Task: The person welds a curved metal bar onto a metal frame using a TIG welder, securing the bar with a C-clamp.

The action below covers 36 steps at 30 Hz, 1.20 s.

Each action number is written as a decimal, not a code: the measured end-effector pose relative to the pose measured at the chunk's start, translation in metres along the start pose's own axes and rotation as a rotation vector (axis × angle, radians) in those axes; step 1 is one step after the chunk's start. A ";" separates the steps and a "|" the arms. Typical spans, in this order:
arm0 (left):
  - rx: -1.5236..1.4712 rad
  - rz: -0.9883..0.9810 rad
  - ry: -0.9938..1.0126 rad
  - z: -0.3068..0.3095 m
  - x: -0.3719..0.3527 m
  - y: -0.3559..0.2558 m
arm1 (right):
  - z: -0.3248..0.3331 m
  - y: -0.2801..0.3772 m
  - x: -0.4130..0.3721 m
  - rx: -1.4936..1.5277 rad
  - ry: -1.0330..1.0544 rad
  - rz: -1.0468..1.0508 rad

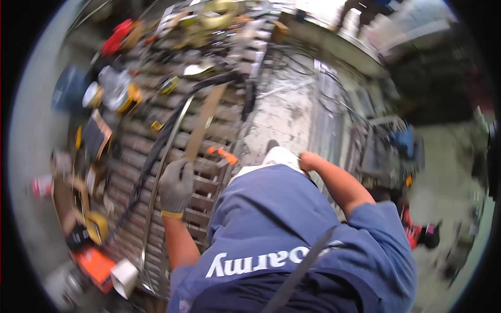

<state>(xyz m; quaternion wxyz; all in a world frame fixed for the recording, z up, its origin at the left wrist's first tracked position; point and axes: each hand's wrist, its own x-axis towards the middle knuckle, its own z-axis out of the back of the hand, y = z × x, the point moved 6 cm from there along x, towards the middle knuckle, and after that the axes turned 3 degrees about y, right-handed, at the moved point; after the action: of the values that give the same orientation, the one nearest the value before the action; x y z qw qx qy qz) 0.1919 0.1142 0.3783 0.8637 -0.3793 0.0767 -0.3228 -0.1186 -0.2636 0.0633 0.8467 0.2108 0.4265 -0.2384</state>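
My left hand [176, 189], in a grey knit glove with a yellow cuff, is over the slatted bench at left. Its fingers are curled at the lower end of a long, flat brown strip [204, 125], and they appear to grip it. A thin metal bar [166, 156] runs beside that hand, with a dark strip [151, 161] along its far side. My right hand [309, 160], without a glove, is closed by the hip of my white trousers [282, 155]. Whatever it may hold is hidden. Orange pieces [223, 155] lie on the slats right of the glove.
The slatted bench [201, 203] carries a clear bag [116, 86], a yellow tape roll [96, 227], an orange box [95, 267] and a white cup-like container [124, 278]. A blue bucket [70, 89] stands at the left edge. Metal profiles [329, 109] lie at right. Motion blurs the picture.
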 end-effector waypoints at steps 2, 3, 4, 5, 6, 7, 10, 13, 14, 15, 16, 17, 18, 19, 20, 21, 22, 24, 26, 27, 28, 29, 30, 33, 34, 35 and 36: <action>-0.200 -0.003 -0.021 -0.008 0.010 -0.041 | -0.001 -0.013 0.002 0.051 -0.022 -0.029; -0.351 0.007 -0.062 -0.021 0.007 -0.035 | 0.011 -0.008 -0.018 0.098 0.001 -0.101; -0.580 0.050 -0.037 -0.030 0.006 -0.053 | 0.007 -0.011 -0.021 0.156 -0.048 -0.105; -0.617 -0.029 -0.011 -0.038 0.008 -0.068 | 0.002 -0.016 -0.022 0.208 -0.101 -0.106; -0.562 -0.137 0.046 -0.045 0.010 -0.087 | -0.006 -0.020 -0.027 0.253 -0.113 -0.142; -0.507 -0.245 0.095 -0.049 0.013 -0.104 | -0.015 -0.021 -0.032 0.294 -0.124 -0.173; -0.148 -0.563 0.324 -0.057 0.033 -0.151 | -0.024 -0.017 -0.086 0.392 -0.087 -0.202; -0.282 -0.547 0.606 -0.072 0.057 -0.174 | -0.070 -0.022 -0.126 0.585 -0.089 -0.273; -0.242 -0.638 0.645 -0.080 0.066 -0.171 | -0.080 -0.019 -0.152 0.658 -0.119 -0.319; -0.240 -0.707 0.711 -0.084 0.068 -0.192 | -0.093 -0.019 -0.170 0.719 -0.148 -0.360; -0.226 -0.767 0.736 -0.093 0.072 -0.199 | -0.111 -0.021 -0.182 0.747 -0.189 -0.404; -0.211 -0.822 0.757 -0.100 0.077 -0.205 | -0.133 -0.020 -0.196 0.769 -0.225 -0.444; -0.180 -0.887 0.782 -0.109 0.079 -0.213 | -0.158 -0.018 -0.208 0.789 -0.249 -0.476; -0.107 -1.002 0.808 -0.115 0.070 -0.237 | -0.185 -0.014 -0.219 0.838 -0.248 -0.514; -0.085 -1.036 0.831 -0.121 0.063 -0.252 | -0.213 -0.012 -0.227 0.888 -0.248 -0.549; -0.063 -1.076 0.850 -0.128 0.056 -0.266 | -0.239 -0.011 -0.234 0.939 -0.253 -0.583; -0.076 -1.074 0.916 -0.134 0.046 -0.281 | -0.264 -0.012 -0.238 0.988 -0.265 -0.595; -0.085 -1.070 1.049 -0.148 0.024 -0.310 | -0.310 -0.014 -0.244 1.094 -0.294 -0.609; -0.039 -1.076 1.134 -0.173 0.008 -0.326 | -0.343 -0.012 -0.272 1.166 -0.310 -0.681; -0.028 -1.088 1.171 -0.184 -0.005 -0.338 | -0.362 -0.010 -0.285 1.201 -0.312 -0.713; -0.024 -1.176 1.184 -0.192 -0.028 -0.360 | -0.390 -0.010 -0.289 1.241 -0.335 -0.753; -0.033 -1.098 1.227 -0.206 -0.045 -0.373 | -0.419 -0.009 -0.290 1.281 -0.356 -0.792; -0.030 -1.071 1.272 -0.228 -0.059 -0.380 | -0.448 -0.007 -0.290 1.292 -0.326 -0.798; 0.048 -1.243 1.336 -0.281 -0.144 -0.434 | -0.528 0.008 -0.301 1.340 -0.299 -0.805; 0.105 -1.355 1.371 -0.302 -0.173 -0.448 | -0.553 0.015 -0.315 1.465 -0.304 -0.879; 0.153 -1.466 1.400 -0.321 -0.201 -0.459 | -0.578 0.023 -0.332 1.583 -0.306 -0.959; 0.227 -1.560 1.426 -0.338 -0.230 -0.470 | -0.598 0.029 -0.347 1.606 -0.278 -0.978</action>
<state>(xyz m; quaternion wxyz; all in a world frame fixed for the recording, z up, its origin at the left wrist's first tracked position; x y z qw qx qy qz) -0.3494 -0.1861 0.4468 0.2037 0.0362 0.2703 -0.9403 -0.6549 0.1721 0.0262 0.2982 0.4977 0.0714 -0.8114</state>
